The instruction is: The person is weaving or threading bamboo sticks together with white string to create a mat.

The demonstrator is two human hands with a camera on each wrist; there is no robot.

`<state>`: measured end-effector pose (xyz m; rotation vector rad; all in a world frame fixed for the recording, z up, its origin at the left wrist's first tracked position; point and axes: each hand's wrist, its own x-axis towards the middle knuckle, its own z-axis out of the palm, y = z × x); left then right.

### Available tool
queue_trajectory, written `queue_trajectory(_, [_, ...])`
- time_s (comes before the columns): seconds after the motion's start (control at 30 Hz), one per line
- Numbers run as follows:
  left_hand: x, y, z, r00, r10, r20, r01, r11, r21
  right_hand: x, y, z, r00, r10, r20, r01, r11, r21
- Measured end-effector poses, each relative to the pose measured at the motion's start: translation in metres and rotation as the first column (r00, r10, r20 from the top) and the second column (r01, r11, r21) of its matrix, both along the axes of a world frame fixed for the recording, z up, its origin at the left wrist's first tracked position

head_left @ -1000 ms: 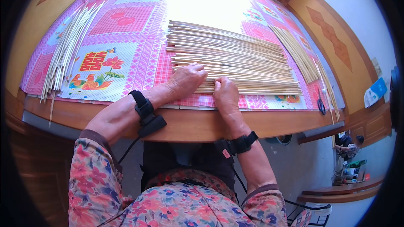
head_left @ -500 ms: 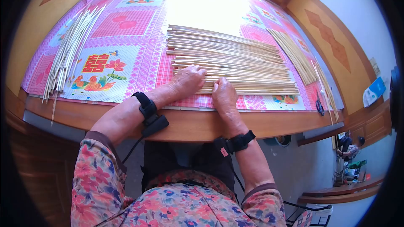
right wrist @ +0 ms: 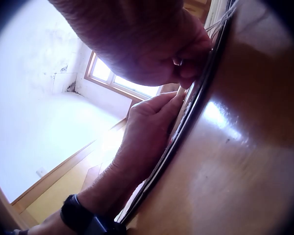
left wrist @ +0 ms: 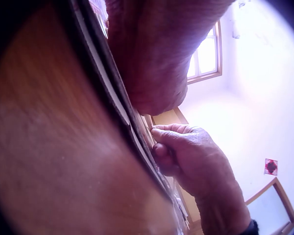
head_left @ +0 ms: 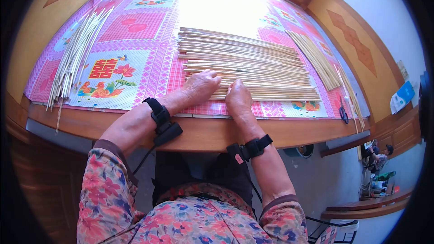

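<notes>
A row of straw-coloured stalks (head_left: 244, 58) lies side by side on the patterned tablecloth in the head view. My left hand (head_left: 202, 85) is over the near left part of the row, fingertips pinching down at a stalk. Just right of it, my right hand (head_left: 238, 98) has its thumb and index finger together on the near stalks. The left wrist view shows the right hand (left wrist: 193, 152) from the side, thumb tip meeting fingertip at the table's edge. In the right wrist view the left hand (right wrist: 149, 125) reaches in low with bunched fingers. What lies between the fingertips is mostly hidden.
A loose bundle of pale stalks (head_left: 79, 54) lies at the left, another bundle (head_left: 314, 58) at the right. Scissors (head_left: 343, 114) sit near the right front corner beside several thin stalks. The wooden table edge (head_left: 203, 131) runs before the body. Another person (head_left: 379, 159) sits far right.
The right hand has shifted slightly up and left, and its fingertips lie a little farther onto the stalks. The left hand stays almost in place. The head view has tilted slightly.
</notes>
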<state>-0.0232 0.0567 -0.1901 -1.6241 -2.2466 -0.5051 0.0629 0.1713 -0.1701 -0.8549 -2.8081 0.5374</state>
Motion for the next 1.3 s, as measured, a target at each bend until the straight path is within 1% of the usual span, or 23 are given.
queue_trajectory(0.17, [-0.002, -0.001, -0.002, 0.999, -0.042, -0.018, 0.043, 0.998, 0.036, -0.002, 0.001, 0.000, 1.000, -0.006, 0.012, 0.007, 1.000, -0.022])
queue_trajectory(0.23, [-0.002, -0.001, 0.000, 0.999, -0.049, -0.010, 0.050, 0.998, 0.038, -0.004, 0.002, -0.002, 0.999, -0.028, -0.026, 0.027, 0.999, -0.039])
queue_trajectory(0.3, [0.001, -0.003, 0.002, 0.998, -0.055, -0.001, 0.055, 0.995, 0.083, -0.005, 0.004, -0.004, 0.999, -0.014, -0.029, 0.013, 0.999, -0.038])
queue_trajectory(0.47, [0.000, -0.003, 0.000, 0.998, -0.055, 0.023, 0.052, 0.994, 0.095, -0.006, 0.004, -0.006, 0.998, -0.021, -0.058, 0.019, 0.999, -0.032])
queue_trajectory(0.53, [0.000, -0.002, 0.002, 0.999, -0.048, 0.025, 0.045, 0.994, 0.103, -0.006, 0.004, -0.006, 0.992, -0.021, -0.121, 0.015, 0.999, -0.049])
queue_trajectory(0.57, [-0.001, -0.002, 0.001, 0.999, -0.045, 0.015, 0.043, 0.994, 0.098, -0.008, 0.002, -0.004, 0.993, -0.016, -0.120, 0.010, 0.999, -0.049])
queue_trajectory(0.63, [-0.001, -0.002, 0.001, 0.999, -0.047, 0.004, 0.046, 0.995, 0.092, -0.008, -0.002, 0.001, 0.998, -0.045, -0.051, 0.042, 0.998, -0.052])
queue_trajectory(0.73, [-0.002, -0.002, 0.002, 0.999, -0.005, 0.031, 0.003, 0.997, 0.079, -0.005, -0.005, 0.008, 0.998, -0.016, -0.055, 0.012, 0.998, -0.065])
queue_trajectory(0.8, [0.000, -0.003, 0.002, 1.000, -0.029, 0.008, 0.028, 0.995, 0.095, -0.007, -0.004, 0.006, 0.998, 0.017, -0.065, -0.019, 0.999, -0.039])
queue_trajectory(0.87, [0.001, -0.003, 0.003, 1.000, -0.022, 0.018, 0.021, 0.996, 0.084, -0.008, -0.001, 0.004, 0.996, 0.049, -0.076, -0.050, 0.999, -0.013])
queue_trajectory(0.97, [0.001, -0.003, 0.004, 0.999, -0.021, 0.036, 0.018, 0.996, 0.088, -0.010, 0.002, 0.005, 0.994, 0.062, -0.093, -0.067, 0.996, -0.054])
queue_trajectory(1.03, [0.000, -0.003, 0.003, 0.999, -0.020, 0.043, 0.016, 0.995, 0.102, -0.013, -0.001, 0.012, 0.996, 0.067, -0.053, -0.071, 0.994, -0.081])
queue_trajectory(1.17, [-0.002, -0.003, 0.000, 0.999, -0.021, 0.034, 0.018, 0.996, 0.093, -0.019, 0.004, 0.008, 0.995, 0.094, -0.045, -0.099, 0.990, -0.100])
queue_trajectory(1.27, [-0.003, -0.004, 0.000, 0.999, -0.001, 0.038, -0.001, 0.998, 0.069, -0.023, 0.001, 0.018, 0.995, 0.087, 0.045, -0.081, 0.988, -0.128])
queue_trajectory(1.3, [-0.002, -0.004, -0.001, 0.999, 0.000, 0.040, -0.003, 0.998, 0.068, -0.023, 0.001, 0.018, 0.995, 0.089, 0.048, -0.082, 0.988, -0.129])
